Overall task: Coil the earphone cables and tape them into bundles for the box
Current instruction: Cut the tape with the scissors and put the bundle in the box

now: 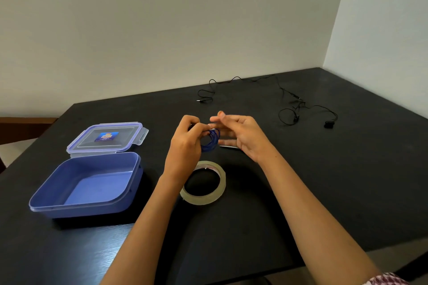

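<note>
1. A blue box [88,211] stands open on the left of the dark counter [301,192], with nothing showing inside it.
2. Its lid [106,139] lies flat just behind it, touching the box's back edge. The lid is clear with a blue rim and a small label in the middle.
3. The left hand [185,143] is raised above the middle of the counter. Its fingers are curled and pinch the top of a coil.
4. The coil [212,140] is blue earphone cable wound into a small ring. It hangs from the left fingertips, between the two hands and clear of the counter.
5. A roll of clear tape [205,200] lies flat on the counter, nearer the person than the coil, partly under the left wrist.
6. The right hand [243,136] is held just right of the coil, with its fingers stretched out, spread and blurred. The fingertips are close to the left fingertips, but I cannot tell if they touch the coil.
7. A thin pale thing [228,146] lies on the counter below the right hand, mostly hidden.
8. Black earphones [298,100] lie uncoiled at the far right of the counter, well apart from the hands. The plug end trails off to the left.
9. A patterned sleeve [384,280] shows at the bottom right corner.
</note>
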